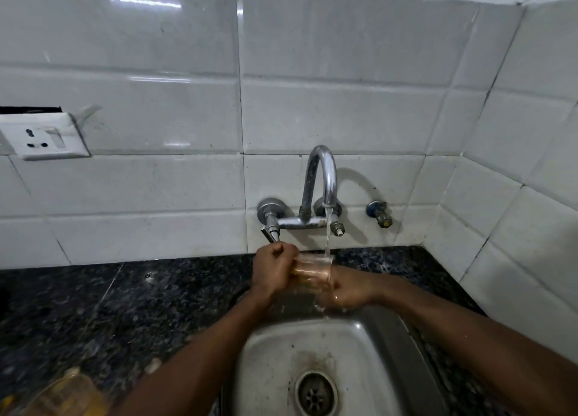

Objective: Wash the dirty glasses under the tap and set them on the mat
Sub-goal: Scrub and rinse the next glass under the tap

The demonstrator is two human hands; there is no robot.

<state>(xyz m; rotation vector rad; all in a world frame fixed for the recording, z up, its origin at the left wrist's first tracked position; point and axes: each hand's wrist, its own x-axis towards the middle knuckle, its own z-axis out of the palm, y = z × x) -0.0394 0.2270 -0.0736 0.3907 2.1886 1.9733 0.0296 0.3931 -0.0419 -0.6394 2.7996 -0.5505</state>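
A clear glass [312,268] is held above the steel sink [266,353], right under the chrome tap [322,178]. Water runs from the spout onto the glass and spills down below it. My left hand [273,268] grips the glass from the left, fingers curled at its side. My right hand [347,287] holds it from the right and below, wet. Another glass with yellowish residue [65,397] stands on the counter at the bottom left, blurred. No mat is in view.
Dark speckled granite counter [125,306] surrounds the sink. The sink drain [316,393] lies below the hands. White tiled wall behind carries a socket plate [43,137] at left and a small blue valve [380,212] right of the tap.
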